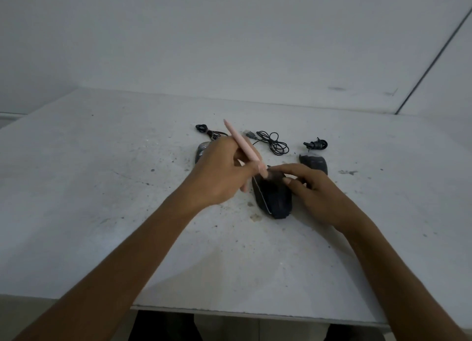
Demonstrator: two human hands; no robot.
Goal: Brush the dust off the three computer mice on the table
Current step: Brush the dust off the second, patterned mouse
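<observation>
Three dark computer mice lie on the white table (102, 213). The middle mouse (273, 197) sits between my hands. My left hand (217, 172) grips a pink brush (242, 146) like a pen, its lower end touching the front of the middle mouse. My right hand (314, 190) rests on that mouse's right side, fingers steadying it. The left mouse (201, 150) is mostly hidden behind my left hand. The right mouse (314, 161) lies just beyond my right hand's fingers.
Coiled cables lie behind the mice: a loose black one with a USB plug (273, 142), a bundled one at the left (204, 129), another at the right (315, 144). Dust specks dot the table. A wall rises behind; the near edge (255, 312) is below.
</observation>
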